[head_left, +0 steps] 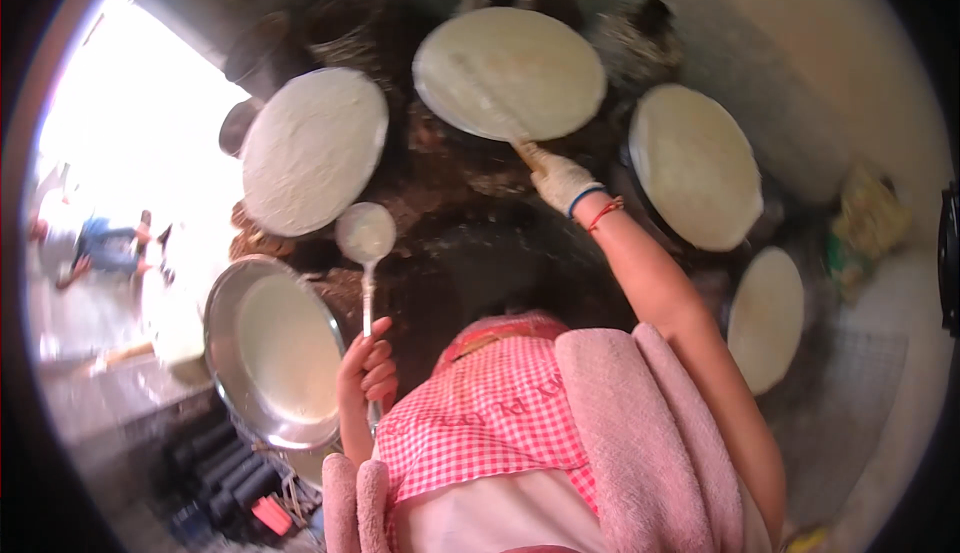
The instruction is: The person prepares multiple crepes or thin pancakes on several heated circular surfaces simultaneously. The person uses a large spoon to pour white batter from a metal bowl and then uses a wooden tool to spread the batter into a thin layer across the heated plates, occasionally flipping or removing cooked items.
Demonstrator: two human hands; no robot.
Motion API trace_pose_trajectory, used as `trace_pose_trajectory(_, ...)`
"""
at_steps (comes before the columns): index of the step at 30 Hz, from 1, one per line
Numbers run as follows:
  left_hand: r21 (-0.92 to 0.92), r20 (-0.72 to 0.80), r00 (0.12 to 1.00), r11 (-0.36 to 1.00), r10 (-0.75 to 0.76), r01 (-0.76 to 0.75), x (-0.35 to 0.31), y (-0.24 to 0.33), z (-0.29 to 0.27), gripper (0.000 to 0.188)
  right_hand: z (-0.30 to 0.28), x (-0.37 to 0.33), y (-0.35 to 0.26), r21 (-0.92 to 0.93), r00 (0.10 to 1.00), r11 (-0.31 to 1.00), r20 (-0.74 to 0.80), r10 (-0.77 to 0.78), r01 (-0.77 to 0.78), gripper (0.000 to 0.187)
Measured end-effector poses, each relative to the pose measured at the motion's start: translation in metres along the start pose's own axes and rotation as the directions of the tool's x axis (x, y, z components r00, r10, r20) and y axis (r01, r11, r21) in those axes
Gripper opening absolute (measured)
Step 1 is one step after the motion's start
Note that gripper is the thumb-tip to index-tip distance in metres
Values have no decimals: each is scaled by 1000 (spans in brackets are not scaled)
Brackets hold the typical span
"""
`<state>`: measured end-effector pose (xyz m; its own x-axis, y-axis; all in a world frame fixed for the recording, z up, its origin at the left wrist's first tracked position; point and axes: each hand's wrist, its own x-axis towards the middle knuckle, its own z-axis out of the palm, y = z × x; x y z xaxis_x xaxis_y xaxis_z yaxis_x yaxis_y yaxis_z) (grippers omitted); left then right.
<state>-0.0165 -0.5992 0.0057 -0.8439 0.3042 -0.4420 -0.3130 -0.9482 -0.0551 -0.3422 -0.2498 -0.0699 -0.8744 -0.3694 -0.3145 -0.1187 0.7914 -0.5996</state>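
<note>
My left hand (370, 365) is closed round the handle of a metal ladle (367, 231), whose round bowl is coated with pale batter. Beside it stands a wide metal basin (225, 338) of creamy white batter. My right hand (563, 181), in a white glove, reaches forward gripping a long thin spatula (528, 156) by its wooden handle. Its blurred, pale blade lies across the big round pancake (545, 68) on the far middle pan. A whiter, wetter-looking pancake (312, 151) lies to the left, and two more, a large pancake (695, 168) and a lower pancake (768, 318), are on the right.
Dark, sooty stove surface (470, 253) lies between the pans. Buckets (345, 23) stand at the back left. Black cylinders (225, 468) are stacked at lower left. A yellowish sack (870, 215) sits by the right wall. Through the bright opening at left, a person (110, 245) is visible.
</note>
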Motion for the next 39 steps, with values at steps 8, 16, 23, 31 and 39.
trace_pose_trajectory(8, 116, -7, 999, 992, -40, 41, 12, -6, 11, 42, -19, -109, 116, 382, 874, 924, -439, 208, -28, 50)
trace_pose_trajectory(16, 36, 1, 1000, 999, 9, -9, 9, -23, 42, 44, -105, -61, 79, -118, 816, 876, -438, 376, -467, 66)
trace_pose_trajectory(23, 39, -97, 983, 988, 155, -151, 22, -76, 100, 44, -124, -60, 146, 463, 856, 864, -350, 381, -195, 38)
trace_pose_trajectory(31, -48, -66, 988, 989, 139, -142, 39, -113, 124, 46, -189, -165, 187, 972, 800, 229, -179, 572, 54, 29)
trace_pose_trajectory(39, -117, 46, 997, 991, -66, 71, 47, -94, 123, 47, -195, -222, 201, 883, 642, 57, -382, 664, 466, 29)
